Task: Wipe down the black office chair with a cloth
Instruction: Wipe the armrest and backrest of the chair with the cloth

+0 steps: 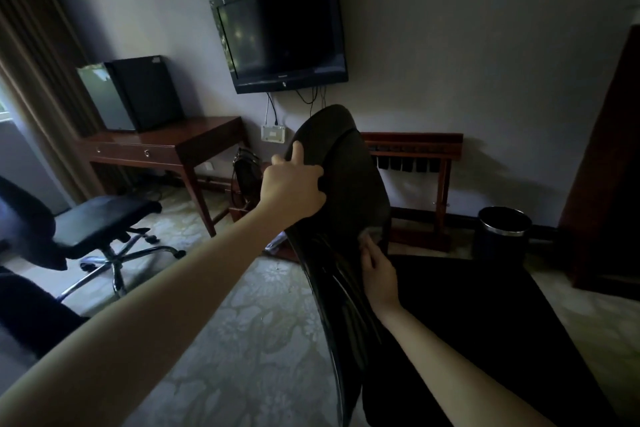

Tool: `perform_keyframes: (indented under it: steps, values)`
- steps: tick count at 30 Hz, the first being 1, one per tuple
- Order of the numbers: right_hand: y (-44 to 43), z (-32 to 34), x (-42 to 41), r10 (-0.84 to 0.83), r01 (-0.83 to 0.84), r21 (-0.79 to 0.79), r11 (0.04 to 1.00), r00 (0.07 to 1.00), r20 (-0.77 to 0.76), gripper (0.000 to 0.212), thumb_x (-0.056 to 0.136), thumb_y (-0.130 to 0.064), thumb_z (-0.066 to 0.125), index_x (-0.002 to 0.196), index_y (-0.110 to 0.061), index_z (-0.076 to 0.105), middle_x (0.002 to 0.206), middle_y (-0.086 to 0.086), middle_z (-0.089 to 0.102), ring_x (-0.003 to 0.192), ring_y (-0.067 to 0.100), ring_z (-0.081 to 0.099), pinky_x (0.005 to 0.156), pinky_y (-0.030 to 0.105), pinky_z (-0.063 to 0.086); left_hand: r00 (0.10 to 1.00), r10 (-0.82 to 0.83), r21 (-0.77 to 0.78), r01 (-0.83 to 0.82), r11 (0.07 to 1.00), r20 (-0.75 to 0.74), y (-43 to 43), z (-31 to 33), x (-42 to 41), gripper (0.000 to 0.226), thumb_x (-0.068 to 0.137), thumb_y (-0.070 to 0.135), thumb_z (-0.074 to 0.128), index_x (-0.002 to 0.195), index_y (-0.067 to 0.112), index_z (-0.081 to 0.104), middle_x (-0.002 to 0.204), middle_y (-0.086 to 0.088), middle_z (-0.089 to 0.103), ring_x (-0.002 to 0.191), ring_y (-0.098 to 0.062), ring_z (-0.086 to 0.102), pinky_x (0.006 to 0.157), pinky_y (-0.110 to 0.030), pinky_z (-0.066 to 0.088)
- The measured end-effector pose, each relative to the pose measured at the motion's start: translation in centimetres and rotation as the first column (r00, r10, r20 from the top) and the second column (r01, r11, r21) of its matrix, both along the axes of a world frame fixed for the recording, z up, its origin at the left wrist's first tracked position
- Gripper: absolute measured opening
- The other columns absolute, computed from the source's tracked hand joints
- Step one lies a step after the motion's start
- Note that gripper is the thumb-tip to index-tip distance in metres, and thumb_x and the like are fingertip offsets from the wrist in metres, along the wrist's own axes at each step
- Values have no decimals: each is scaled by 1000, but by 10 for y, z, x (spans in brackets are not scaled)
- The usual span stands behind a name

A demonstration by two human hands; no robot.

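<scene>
Black chair (pixel 349 198), 1 of 2; left hand (pixel 294 187) gripping its top, right hand (pixel 379 270) maybe pinching cloth (pixel 373 231).

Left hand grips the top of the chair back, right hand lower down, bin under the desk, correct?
No: the head view shows the bin standing by the wall on the right, not under the desk. The left hand does grip the chair back at its top, the right hand lower down.
</scene>
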State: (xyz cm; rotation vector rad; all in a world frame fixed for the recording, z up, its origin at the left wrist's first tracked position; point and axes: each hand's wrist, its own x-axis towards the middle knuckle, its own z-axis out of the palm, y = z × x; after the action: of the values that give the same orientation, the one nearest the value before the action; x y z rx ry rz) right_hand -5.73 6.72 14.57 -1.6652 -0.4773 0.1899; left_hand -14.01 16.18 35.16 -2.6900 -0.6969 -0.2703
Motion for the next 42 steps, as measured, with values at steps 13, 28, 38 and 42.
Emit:
perform_keyframes:
  steps: [13,28,38,42]
  values:
    - [46,85,-19,30,-149,188,971,852,522,44,97,-11,43,141,-12,41,143,-5,38,132,1,31,109,10,22,999,-32,5,32,999,22,19,2,8,34,93,39,40,125,35,51,150,-8,18,113,-39,41,70,-34,35]
    - [37,31,37,18,-15,66,998,998,-56,40,99,-12,39,140,-12,43,133,9,54,124,22,49,91,20,36,1000,-27,29,26,999,14,19,0,10,41,94,37,40,135,34,41,154,-11,10,116,-39,41,71,-34,32]
    - [20,83,-33,159,-207,318,925,973,169,31,96,-14,51,123,-28,57,103,-18,62,95,-12,59,81,5,42,999,-20,0,20,1000,24,18,0,12,39,95,36,39,133,34,44,154,-10,10,118,-39,40,72,-35,33]
    - [20,95,-42,119,-229,177,957,869,480,34,92,-12,55,126,-15,59,114,-11,62,107,-1,56,93,12,42,999,-15,-9,16,1000,35,19,0,12,38,95,32,37,132,35,46,152,-9,15,115,-37,41,71,-35,33]
